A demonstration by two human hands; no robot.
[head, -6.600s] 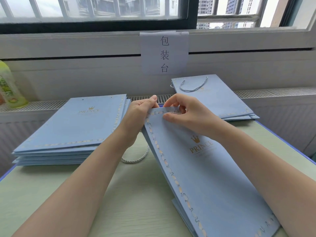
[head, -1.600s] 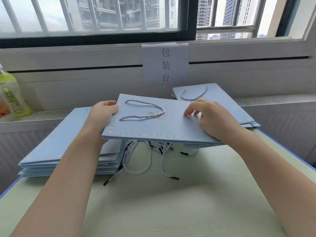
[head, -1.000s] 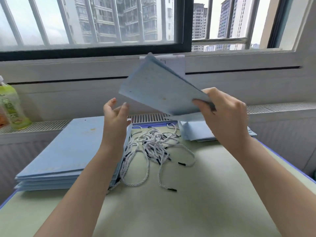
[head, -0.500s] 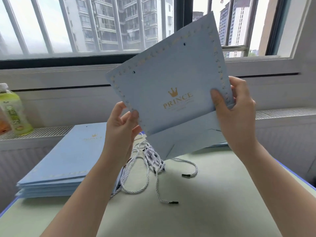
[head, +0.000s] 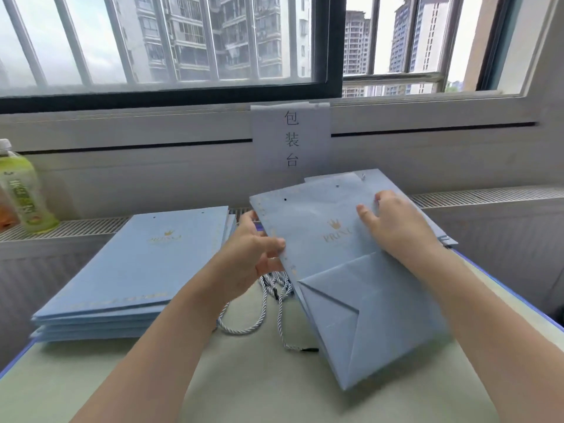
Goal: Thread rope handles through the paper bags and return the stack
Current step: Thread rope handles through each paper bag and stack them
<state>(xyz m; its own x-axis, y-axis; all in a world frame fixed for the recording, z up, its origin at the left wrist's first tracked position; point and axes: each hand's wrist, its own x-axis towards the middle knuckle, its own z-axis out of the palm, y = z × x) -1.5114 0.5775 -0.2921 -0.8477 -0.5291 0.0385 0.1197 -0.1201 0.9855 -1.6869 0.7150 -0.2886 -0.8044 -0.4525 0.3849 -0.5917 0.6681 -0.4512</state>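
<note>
A flat light-blue paper bag [head: 320, 221] with a gold crown logo lies tilted on the table, its folded bottom flap toward me and two empty handle holes near its far edge. My left hand [head: 253, 257] pinches its left edge. My right hand [head: 393, 224] rests flat on its upper right part. A bundle of white-and-blue rope handles [head: 268, 297] lies on the table beside and partly under the bag. At the left sits a stack of flat blue bags [head: 131, 270]. Another stack of bags [head: 439, 230] peeks out behind my right hand.
The pale green table [head: 244, 392] has a blue edge at the right. A green drink bottle [head: 21, 190] stands on the radiator ledge at far left. A paper sign [head: 291, 138] hangs on the wall below the barred window.
The bag that I held up in the air has come down onto the table, logo side up. My right hand has shifted from gripping its edge to lying on top of it.
</note>
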